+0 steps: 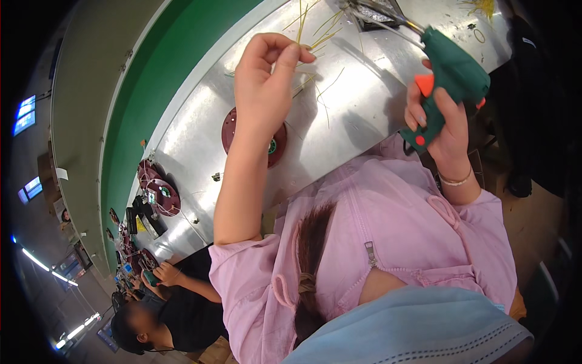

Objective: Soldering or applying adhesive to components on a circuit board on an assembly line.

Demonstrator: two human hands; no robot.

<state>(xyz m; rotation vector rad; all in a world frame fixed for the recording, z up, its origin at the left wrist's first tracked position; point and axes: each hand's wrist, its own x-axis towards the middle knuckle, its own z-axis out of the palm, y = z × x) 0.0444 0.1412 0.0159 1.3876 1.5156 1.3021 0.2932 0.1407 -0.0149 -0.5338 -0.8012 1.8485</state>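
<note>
My left hand (267, 79) is closed over the metal tabletop, thumb and forefinger pinched on a thin yellow wire (300, 24). More thin yellow wires (327, 33) fan out just beyond the fingertips, some loose on the metal. A green pistol-shaped soldering gun (454, 67) with an orange trigger fills my right hand (448, 124), its fingers wrapped round the handle. Its metal tip points up and left, over a small dark tray (379, 12) at the far edge of the view. Partly behind my left forearm lies a dark red round disc (277, 148) with a green centre.
Further left along the metal table (309, 151) are another dark red disc (163, 197), black parts (145, 218) and loose cables. A person in black (188, 303) works there. A green panel (136, 103) runs behind the table. More yellow wires (482, 7) lie at the far right.
</note>
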